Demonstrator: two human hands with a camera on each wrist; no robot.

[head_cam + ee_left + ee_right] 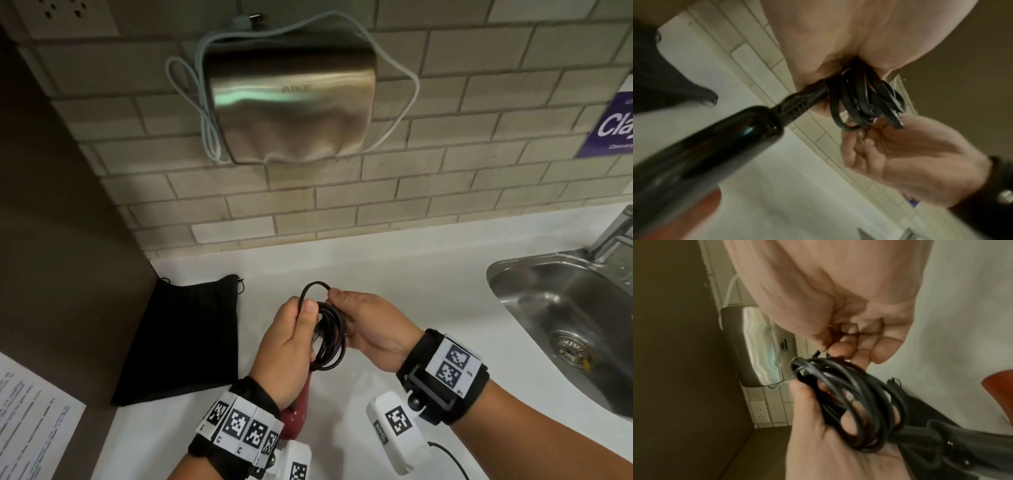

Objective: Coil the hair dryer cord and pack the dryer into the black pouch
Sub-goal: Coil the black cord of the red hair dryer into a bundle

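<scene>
My left hand (pixel 291 337) grips a bundle of black coiled cord (pixel 330 342) above the white counter, thumb laid over the loops. My right hand (pixel 363 322) pinches one loop of that cord (pixel 846 395) at the top of the coil between thumb and forefinger. The red hair dryer (pixel 297 409) hangs below my left wrist, mostly hidden by it; its dark handle (pixel 701 151) with the cord's strain relief fills the left wrist view. The black pouch (pixel 186 337) lies flat on the counter to the left of my hands.
A steel hand dryer (pixel 291 102) with a white cable hangs on the tiled wall ahead. A steel sink (pixel 568 315) with a tap sits at the right. A brown side wall (pixel 51 222) bounds the left, with a printed sheet (pixel 30 421) below it.
</scene>
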